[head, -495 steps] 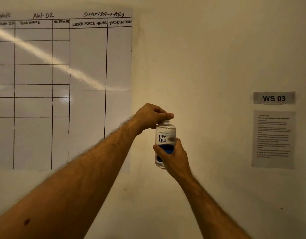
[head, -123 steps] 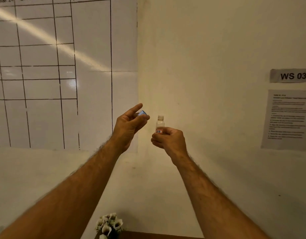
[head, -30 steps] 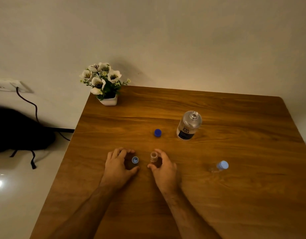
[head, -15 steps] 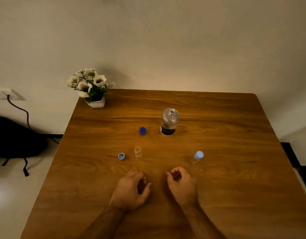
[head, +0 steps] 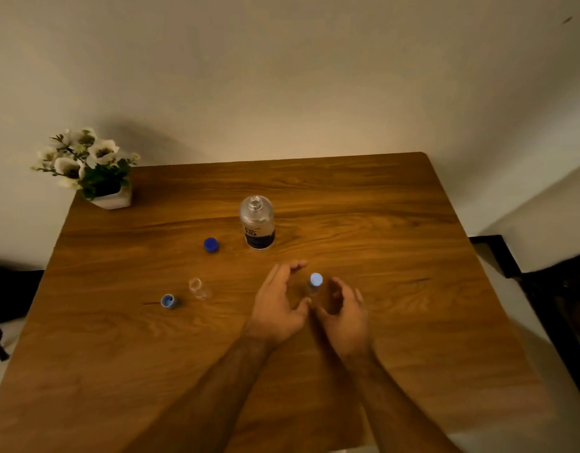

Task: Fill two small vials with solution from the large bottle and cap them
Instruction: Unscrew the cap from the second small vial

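Observation:
The large clear bottle point(head: 257, 223) stands uncapped near the middle of the wooden table point(head: 396, 223), its dark blue cap point(head: 211, 245) lying to its left. An open small vial point(head: 199, 288) stands further left, with a light blue cap point(head: 168, 301) upside down beside it. A second small vial with a light blue cap point(head: 315, 282) stands between my hands. My left hand point(head: 278, 305) and my right hand point(head: 342, 310) curve around it with fingers apart; I cannot tell if they touch it.
A small white pot of white flowers point(head: 92, 168) sits at the table's far left corner. A black bag point(head: 7, 295) lies on the floor to the left. A dark frame point(head: 527, 289) runs along the right side.
Both hands have gone from curled fists near the front edge to the capped vial on the right, fingers spread around it. The view has shifted right.

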